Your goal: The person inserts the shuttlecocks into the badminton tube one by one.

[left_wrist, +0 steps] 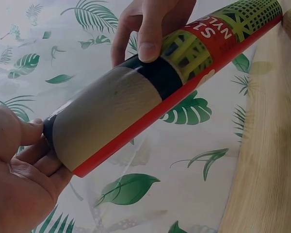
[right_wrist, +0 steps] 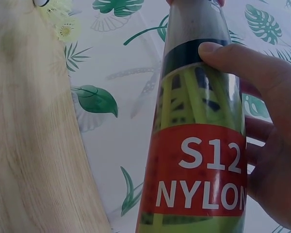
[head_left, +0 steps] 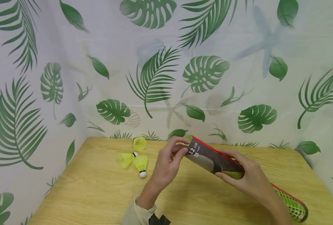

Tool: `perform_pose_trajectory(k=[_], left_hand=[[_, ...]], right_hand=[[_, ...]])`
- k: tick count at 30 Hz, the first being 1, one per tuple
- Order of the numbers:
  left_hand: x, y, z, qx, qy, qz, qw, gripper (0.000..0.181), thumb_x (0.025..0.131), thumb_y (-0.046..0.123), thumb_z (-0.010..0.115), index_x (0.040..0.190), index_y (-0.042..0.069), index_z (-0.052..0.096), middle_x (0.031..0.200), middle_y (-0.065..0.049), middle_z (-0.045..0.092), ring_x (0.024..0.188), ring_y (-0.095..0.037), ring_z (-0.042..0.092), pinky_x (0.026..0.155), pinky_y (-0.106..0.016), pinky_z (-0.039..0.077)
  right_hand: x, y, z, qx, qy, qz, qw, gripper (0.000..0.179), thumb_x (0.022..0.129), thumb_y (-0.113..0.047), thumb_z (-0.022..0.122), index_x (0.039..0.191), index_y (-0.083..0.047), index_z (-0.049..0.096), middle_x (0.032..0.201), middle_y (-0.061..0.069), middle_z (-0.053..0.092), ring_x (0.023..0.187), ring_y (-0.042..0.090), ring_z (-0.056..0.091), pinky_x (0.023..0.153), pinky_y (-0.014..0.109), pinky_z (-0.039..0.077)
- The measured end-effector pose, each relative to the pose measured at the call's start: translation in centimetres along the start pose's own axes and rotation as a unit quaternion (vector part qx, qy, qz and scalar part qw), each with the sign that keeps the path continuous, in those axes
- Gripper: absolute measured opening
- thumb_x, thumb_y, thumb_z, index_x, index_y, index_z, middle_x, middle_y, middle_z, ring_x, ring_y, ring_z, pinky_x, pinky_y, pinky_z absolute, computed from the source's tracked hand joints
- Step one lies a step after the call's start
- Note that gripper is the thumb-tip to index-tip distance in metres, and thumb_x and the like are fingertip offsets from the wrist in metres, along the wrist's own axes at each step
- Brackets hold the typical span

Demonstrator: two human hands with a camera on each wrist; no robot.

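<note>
A long shuttlecock tube (head_left: pixel 201 156) is held at a slant above the table, its upper end toward the left and its lower end near the table at the right. Printed on its side in the right wrist view is a red "S12 NYLON" label (right_wrist: pixel 199 170). My right hand (head_left: pixel 252 175) grips the tube round its middle, thumb on the near side. At the upper end, my left hand (head_left: pixel 166 164) pinches the rim, with the thumb (left_wrist: pixel 31 131) on the edge and the other fingers at the mouth. A bit of yellow shows at that end in the head view.
Three yellow shuttlecocks with white heads lie left of my hands: one at the back (head_left: pixel 139 143), one on its side (head_left: pixel 127 160) and one nearer (head_left: pixel 141 164). The wooden table (head_left: pixel 93 187) ends at a leaf-printed cloth backdrop (head_left: pixel 160 125) behind and at the left.
</note>
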State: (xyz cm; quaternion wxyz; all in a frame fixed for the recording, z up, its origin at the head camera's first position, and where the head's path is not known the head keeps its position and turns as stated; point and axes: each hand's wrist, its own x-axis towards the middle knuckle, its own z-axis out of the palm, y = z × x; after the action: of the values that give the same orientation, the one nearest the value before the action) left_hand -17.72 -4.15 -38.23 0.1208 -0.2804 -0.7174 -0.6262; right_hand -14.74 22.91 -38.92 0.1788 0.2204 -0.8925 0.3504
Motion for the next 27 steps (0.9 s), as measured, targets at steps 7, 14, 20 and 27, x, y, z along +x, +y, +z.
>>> perform_pose_trajectory(k=[7,14,20,27], left_hand=[[-0.1,-0.2,-1.9,-0.010,0.009,0.022,0.9997,0.019,0.106,0.006,0.056,0.125,0.004,0.059,0.114,-0.011,0.072,0.107,-0.024,0.070,0.096,-0.036,0.056],[-0.1,-2.3,-6.1,0.072,0.048,0.022,0.9960,0.016,0.101,0.006,0.065,0.116,0.008,0.068,0.111,-0.005,0.073,0.107,-0.022,0.070,0.096,-0.044,0.056],[-0.4,-5.2,-8.9,0.150,0.028,-0.030,0.9879,0.018,0.098,0.006,0.070,0.116,0.007,0.071,0.111,-0.003,0.072,0.109,-0.024,0.068,0.101,-0.053,0.051],[-1.2,-8.3,-11.3,0.184,0.006,-0.098,0.9780,0.032,0.096,0.004,0.072,0.126,0.010,0.065,0.121,-0.010,0.069,0.115,-0.033,0.063,0.101,-0.059,0.047]], right_hand=[[-0.1,0.2,-0.1,0.006,0.006,0.003,1.0000,0.067,0.078,-0.022,0.093,0.138,-0.026,0.062,0.123,-0.002,0.069,0.095,0.013,0.065,0.076,0.016,0.053],[0.0,0.3,-0.6,-0.004,0.005,0.019,0.9998,0.069,0.079,-0.025,0.092,0.141,-0.026,0.061,0.128,0.000,0.068,0.099,0.014,0.063,0.077,0.018,0.054],[0.2,0.4,-0.7,-0.007,0.001,0.022,0.9997,0.069,0.079,-0.025,0.092,0.141,-0.025,0.060,0.128,0.001,0.068,0.098,0.017,0.064,0.076,0.023,0.056],[0.4,0.5,-0.8,-0.007,0.001,0.023,0.9997,0.070,0.079,-0.026,0.092,0.142,-0.026,0.060,0.129,0.000,0.067,0.099,0.017,0.063,0.076,0.024,0.056]])
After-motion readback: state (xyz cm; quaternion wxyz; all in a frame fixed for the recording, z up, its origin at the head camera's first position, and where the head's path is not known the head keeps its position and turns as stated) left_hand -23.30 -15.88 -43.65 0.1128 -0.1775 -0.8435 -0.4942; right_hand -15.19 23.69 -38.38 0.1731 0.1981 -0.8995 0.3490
